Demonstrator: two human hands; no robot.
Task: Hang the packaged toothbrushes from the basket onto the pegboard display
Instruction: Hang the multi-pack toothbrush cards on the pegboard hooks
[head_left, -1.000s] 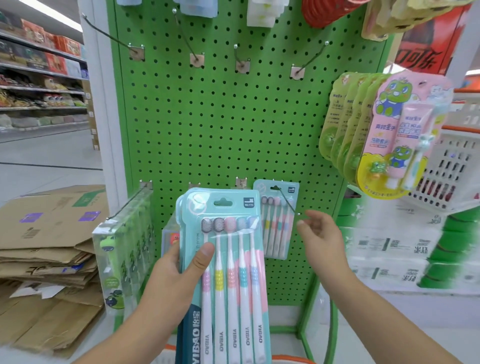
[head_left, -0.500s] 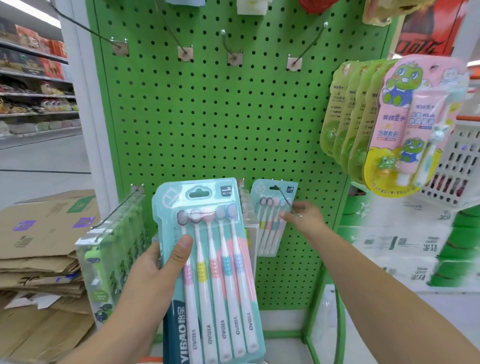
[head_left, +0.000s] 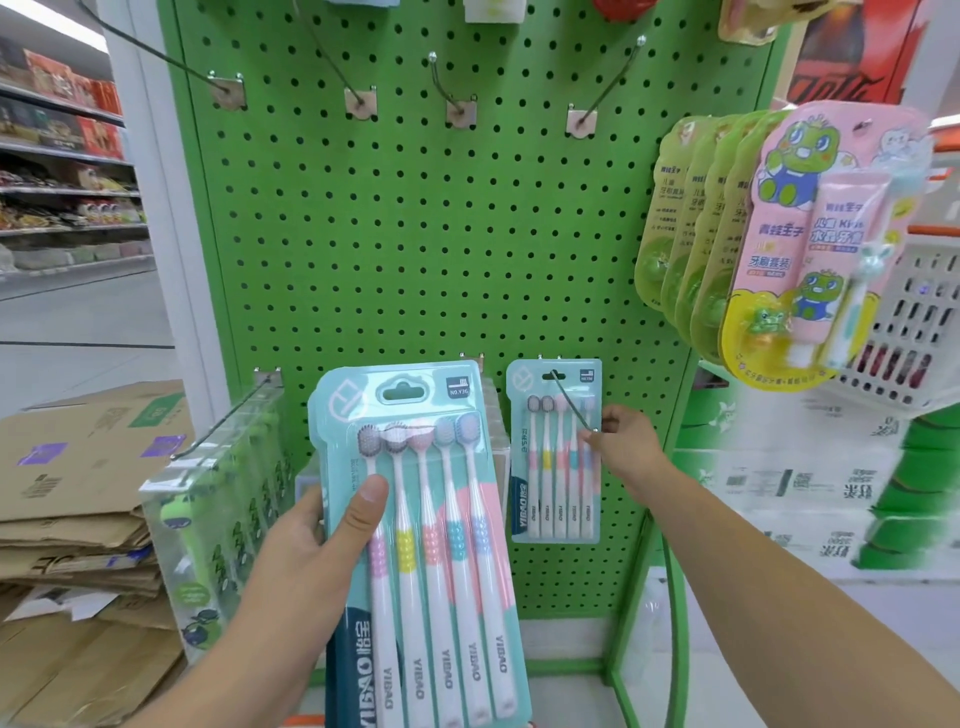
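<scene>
Toothbrush packs (head_left: 415, 530) gripped by left hand (head_left: 317, 545); right hand (head_left: 621, 447) at peg.

A bright green perforated metal pegboard (head_left: 441, 249) is dotted with dark holes. Teal is seen on the large card toothbrush pack (head_left: 415, 519), with pink, yellow, coral, turquoise and blue handle bands. Brown is shown by the flattened cardboard boxes (head_left: 78, 467).

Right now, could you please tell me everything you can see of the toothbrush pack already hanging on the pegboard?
The hung pack is a flat teal card under clear plastic with five upright brushes, gray to pale heads, handles banded in pastel colours. A wire hook passes through its top slot, so it hangs straight against the green pegboard. The right hand holds its right edge near the hook's tip.
</scene>
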